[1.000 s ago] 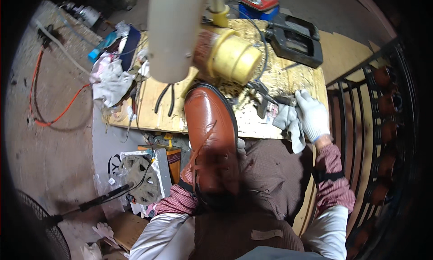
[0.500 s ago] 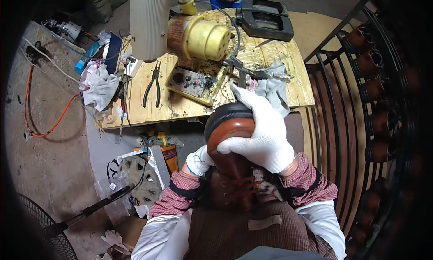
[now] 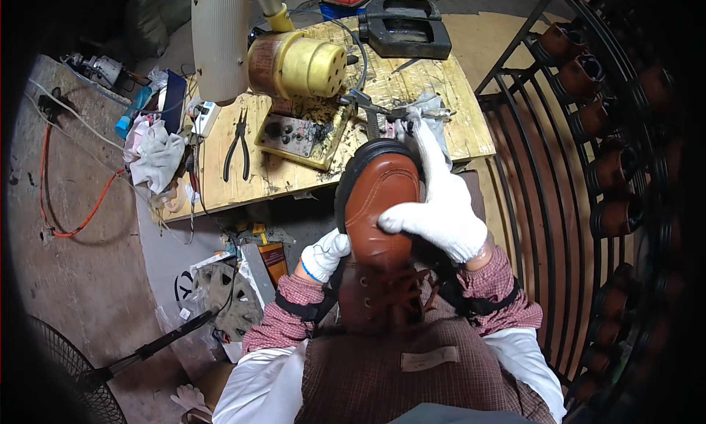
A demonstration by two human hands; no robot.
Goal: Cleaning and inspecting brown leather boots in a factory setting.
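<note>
A reddish-brown lace-up leather shoe (image 3: 379,203) with a thick black sole rests over my lap, its toe pointing away toward the workbench. My right hand (image 3: 440,209), in a white knit glove, grips the front part from the right, thumb lying across the upper and fingers along the sole's edge. At the left side of the shoe, my left hand (image 3: 326,254), gloved too, is closed against the sole's edge; part of its fingers is hidden behind the shoe. Dark red laces (image 3: 393,295) run loosely over the shoe's throat near my apron.
On the wooden workbench (image 3: 213,170) lie black-handled pliers (image 3: 237,148), a control box (image 3: 298,139), a yellow cylindrical machine (image 3: 298,65), a grey rag (image 3: 434,130) and a black jug (image 3: 406,33). Several shoes fill a black metal rack (image 3: 540,159) on the right. A fan (image 3: 70,369) stands lower left.
The shoe has tipped so its upper faces me more fully and the toe points farther away. My right thumb now lies across the vamp. The view has shifted slightly.
</note>
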